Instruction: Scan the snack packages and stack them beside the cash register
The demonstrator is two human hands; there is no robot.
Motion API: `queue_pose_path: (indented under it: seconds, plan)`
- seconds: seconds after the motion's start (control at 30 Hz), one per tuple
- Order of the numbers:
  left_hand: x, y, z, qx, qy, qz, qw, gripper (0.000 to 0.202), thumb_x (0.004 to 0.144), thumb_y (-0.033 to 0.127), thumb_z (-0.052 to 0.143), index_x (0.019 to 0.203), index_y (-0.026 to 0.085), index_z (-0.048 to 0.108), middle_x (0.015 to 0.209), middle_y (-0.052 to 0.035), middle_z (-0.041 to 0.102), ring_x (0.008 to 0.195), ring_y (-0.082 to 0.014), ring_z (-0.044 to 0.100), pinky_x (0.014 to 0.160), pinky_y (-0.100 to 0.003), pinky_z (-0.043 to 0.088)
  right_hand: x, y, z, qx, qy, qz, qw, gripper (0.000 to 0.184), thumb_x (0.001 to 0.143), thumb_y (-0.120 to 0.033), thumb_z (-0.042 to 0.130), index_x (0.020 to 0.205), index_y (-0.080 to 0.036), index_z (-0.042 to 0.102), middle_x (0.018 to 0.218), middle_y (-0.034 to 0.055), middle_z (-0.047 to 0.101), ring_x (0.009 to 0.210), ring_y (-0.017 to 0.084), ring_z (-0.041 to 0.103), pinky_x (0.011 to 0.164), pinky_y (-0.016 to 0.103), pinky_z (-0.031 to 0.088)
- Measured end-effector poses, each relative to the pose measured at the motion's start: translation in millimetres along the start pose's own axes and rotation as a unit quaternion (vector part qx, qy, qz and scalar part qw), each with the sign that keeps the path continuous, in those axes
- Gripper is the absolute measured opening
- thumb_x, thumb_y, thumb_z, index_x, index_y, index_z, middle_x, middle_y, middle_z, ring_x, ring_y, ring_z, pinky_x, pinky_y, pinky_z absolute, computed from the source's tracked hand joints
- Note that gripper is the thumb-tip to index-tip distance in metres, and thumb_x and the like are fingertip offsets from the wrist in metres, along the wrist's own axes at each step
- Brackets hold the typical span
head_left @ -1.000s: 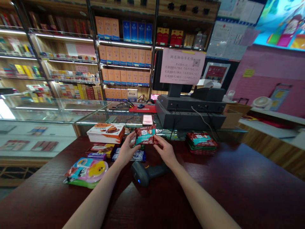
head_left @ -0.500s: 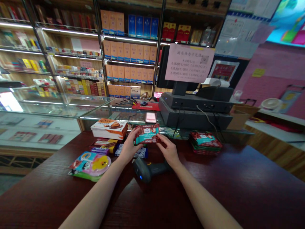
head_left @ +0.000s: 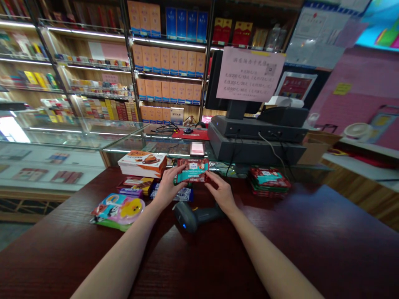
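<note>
Glass display case point(head_left: 77, 137): is standing at far left, beyond the counter's left edge. Flat packs are lying on its inner shelf, too blurred to name.
Counter point(head_left: 311, 249): dark red wood is filling the whole near view. Its left edge is running up toward the case. Bare wood is lying open at near left, between the forearms, and widely at right.
Cartoon packet point(head_left: 118, 209): is lying flat near the left edge, well left of the hands.
Orange box point(head_left: 142, 162): is resting on a white box at the counter's far side, just left of the left hand. Flat snack bars point(head_left: 137, 186) are lying in front of it.
Left hand point(head_left: 166, 189): is pinching the left end of the chocolate bar, fingers closed narrowly on it.
Chocolate bar point(head_left: 191, 171): red and teal wrapper. It is being held level above the counter between both hands, over a blue wrapped bar point(head_left: 183, 193).
Barcode scanner point(head_left: 193, 216): is lying on its side just nearer than the hands, a blue light glowing at its head.
Right hand point(head_left: 222, 193): is gripping the bar's right end with its fingertips.
Stack of chocolate bars point(head_left: 268, 180): is sitting at the far edge, apart from the right hand.
POS terminal point(head_left: 255, 137): is standing behind the stack, cables hanging down. A pink notice point(head_left: 249, 74) is covering the back of its screen.
Shelves point(head_left: 168, 70): are lining the back wall, holding rows of orange and blue cartons.
</note>
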State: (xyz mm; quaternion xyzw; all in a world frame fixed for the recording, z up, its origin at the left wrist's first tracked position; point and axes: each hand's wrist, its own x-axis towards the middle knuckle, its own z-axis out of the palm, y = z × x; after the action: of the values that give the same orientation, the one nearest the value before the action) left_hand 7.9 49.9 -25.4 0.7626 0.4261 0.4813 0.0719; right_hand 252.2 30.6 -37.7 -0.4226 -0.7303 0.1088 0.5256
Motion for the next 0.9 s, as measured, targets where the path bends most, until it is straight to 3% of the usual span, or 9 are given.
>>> queue_pose_path:
  seconds: [0.27,0.9]
  plan:
    - [0.6,-4.6,-0.7,0.049,-0.010,0.054,0.997,0.067,0.081,0.028,0.074,0.143,0.028,0.051,0.134,-0.0092,0.060,0.127,-0.0278,0.050,0.109,-0.046,0.042,-0.2,0.4,-0.1,-0.008,-0.007,-0.004,1.000,0.046,0.090,-0.021,0.063,0.135,-0.030,0.064,0.136,0.0052,0.066,0.126,0.024,0.062,0.113,0.045,0.046]
    - [0.0,-6.1,-5.4,0.068,-0.019,0.068,0.995,0.061,0.083,0.035,0.073,0.141,0.031,0.054,0.130,-0.0094,0.060,0.124,-0.0293,0.052,0.107,-0.050,0.043,-1.7,-0.4,0.0,-0.034,-0.030,0.005,0.999,0.050,0.088,-0.018,0.066,0.136,-0.032,0.062,0.137,0.0036,0.065,0.125,0.022,0.062,0.111,0.040,0.048]
